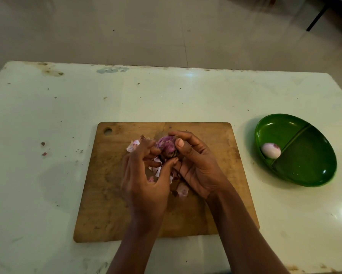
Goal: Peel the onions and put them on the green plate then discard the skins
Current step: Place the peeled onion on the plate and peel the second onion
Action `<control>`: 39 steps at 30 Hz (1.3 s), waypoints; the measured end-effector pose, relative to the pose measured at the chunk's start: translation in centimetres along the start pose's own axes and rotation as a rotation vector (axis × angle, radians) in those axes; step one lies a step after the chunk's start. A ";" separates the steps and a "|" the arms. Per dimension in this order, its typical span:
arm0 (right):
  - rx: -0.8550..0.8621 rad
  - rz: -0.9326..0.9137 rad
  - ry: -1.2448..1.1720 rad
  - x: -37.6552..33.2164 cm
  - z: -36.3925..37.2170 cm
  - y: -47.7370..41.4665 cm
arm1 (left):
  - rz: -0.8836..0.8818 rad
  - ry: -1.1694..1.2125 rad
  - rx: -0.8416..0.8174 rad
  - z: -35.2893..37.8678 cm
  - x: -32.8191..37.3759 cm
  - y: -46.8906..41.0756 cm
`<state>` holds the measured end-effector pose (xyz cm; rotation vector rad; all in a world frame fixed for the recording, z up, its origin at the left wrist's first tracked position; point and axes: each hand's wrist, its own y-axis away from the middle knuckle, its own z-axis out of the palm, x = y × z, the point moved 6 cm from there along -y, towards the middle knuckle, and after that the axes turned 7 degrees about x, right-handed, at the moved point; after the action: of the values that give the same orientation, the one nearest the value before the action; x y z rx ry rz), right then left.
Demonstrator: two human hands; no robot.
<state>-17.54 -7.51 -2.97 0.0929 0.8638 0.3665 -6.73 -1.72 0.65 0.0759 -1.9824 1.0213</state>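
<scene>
onion: purple onion [167,148] is sitting between both hands, just above the cutting board [205,214]; patchy skin on it, so part peeled.
right hand: right hand [193,165] is cupping the onion from the right, fingers curled round it, thumb pressing near the top.
left hand: left hand [146,175] is curling in at the onion's lower left, probably pinching a skin flap; blur is hiding the contact.
step tip: turning with the right and pulling flaps with the left, low over the board, is keeping scraps there.
skins: loose skins [134,146] are lying under and beside the hands.
plate: green plate [304,179] is sitting right of the board; peeled onion [271,150] is lying in its left compartment.
in the way: stray scraps [43,143] are lying on the surface [47,115]; no bin is showing.
</scene>
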 end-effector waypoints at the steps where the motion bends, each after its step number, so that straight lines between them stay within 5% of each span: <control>1: 0.002 0.001 -0.005 0.0 0.0 0.0 | -0.015 0.003 0.005 -0.1 0.0 -0.1; 26: 0.039 0.002 -0.084 0.3 -0.4 -0.2 | -0.086 0.065 -0.110 0.5 -0.6 -1.7; 39: -0.002 -0.025 -0.135 -0.1 -0.6 -0.2 | 0.165 0.002 -0.166 1.3 1.4 -2.7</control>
<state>-18.00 -7.72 -3.34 0.1034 0.7307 0.3338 -7.31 -3.98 3.02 -0.1815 -2.0906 0.9550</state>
